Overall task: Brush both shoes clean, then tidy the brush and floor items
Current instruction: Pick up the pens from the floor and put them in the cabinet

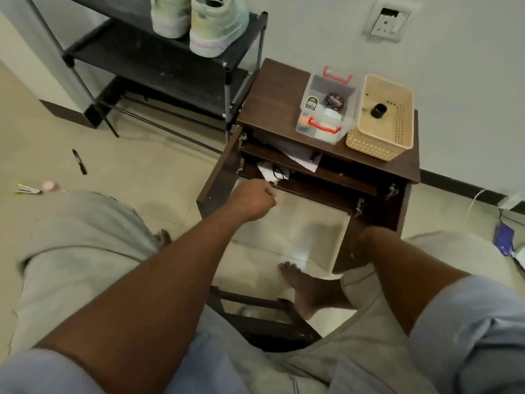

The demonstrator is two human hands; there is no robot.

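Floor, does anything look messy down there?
Yes. A black pen lies loose on the tiles near the rack, and a pink thing and small bits sit nearby, scattered instead of put away.

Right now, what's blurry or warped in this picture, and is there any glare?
Head view: the wide lens tilts the shoe rack; the cabinet door and right hand are motion-smeared; the floor tiles show only soft sheen, no harsh glare.

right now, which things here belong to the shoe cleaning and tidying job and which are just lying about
Job: pale shoes on the rack; black pen, pink item on the floor.
Lying about: clear box, beige basket, wall socket, cabinet papers.
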